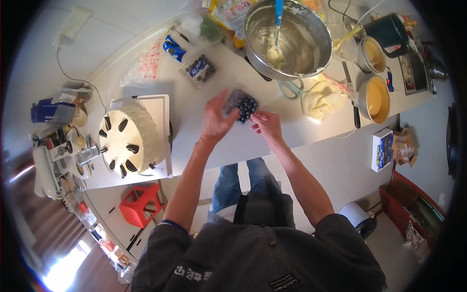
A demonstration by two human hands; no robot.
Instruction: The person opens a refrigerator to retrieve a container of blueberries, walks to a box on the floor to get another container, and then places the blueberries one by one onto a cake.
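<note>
A clear plastic punnet point(232, 100) of blueberries point(248, 108) lies on the white worktop between my hands. My left hand point(217, 118) is at its left side, blurred by motion, its thumb reaching over the berries. At the right edge of the berries is my right hand point(267, 127), thumb and fingers drawn together; I cannot tell what is between the fingertips. A second blueberry punnet point(199, 69) with a dark label sits farther back. To the left stands a cream-covered cake point(127, 141), topped with a ring of dark cookie pieces.
A big steel bowl point(311, 46) of cream with a blue-handled spatula point(278, 14) stands at the back. Scissors point(291, 89), a cream-filled piping bag point(321, 101), a long knife point(356, 114) and round cake tins point(375, 100) are to the right. A red stool point(141, 204) is below left.
</note>
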